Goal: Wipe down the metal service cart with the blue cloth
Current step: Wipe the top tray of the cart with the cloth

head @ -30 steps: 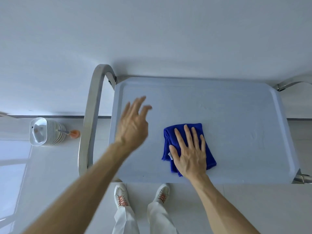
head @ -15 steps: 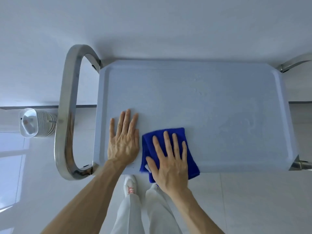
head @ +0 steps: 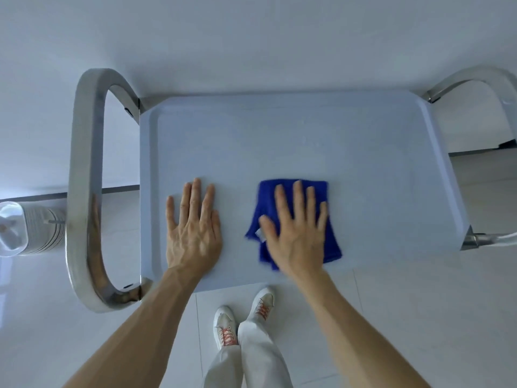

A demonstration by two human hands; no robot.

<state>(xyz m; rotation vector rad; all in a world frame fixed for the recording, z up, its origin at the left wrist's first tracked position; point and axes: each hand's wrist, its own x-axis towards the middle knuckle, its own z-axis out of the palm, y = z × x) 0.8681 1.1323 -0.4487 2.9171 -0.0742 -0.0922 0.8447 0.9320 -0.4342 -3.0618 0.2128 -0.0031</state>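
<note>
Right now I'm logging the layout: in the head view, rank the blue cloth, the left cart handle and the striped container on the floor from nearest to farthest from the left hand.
From the left hand, flat on the cart top:
1. Blue cloth, to its right under the right hand.
2. Left cart handle, at the cart's left end.
3. Striped container, on the floor beyond that handle.

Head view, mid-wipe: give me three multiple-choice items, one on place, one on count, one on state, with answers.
1. Where does the blue cloth lie?
A. on the cart's top tray
B. on the floor
C. over the handle

2. How many hands touch the cloth?
A. none
B. one
C. two

3. How is the left hand placed?
A. gripping the handle
B. flat on the tray
C. raised in the air

Answers: 1 A, the cloth sits near the tray's near edge; 2 B, only the right hand presses it; 3 B, its fingers lie straight on bare tray.
</note>
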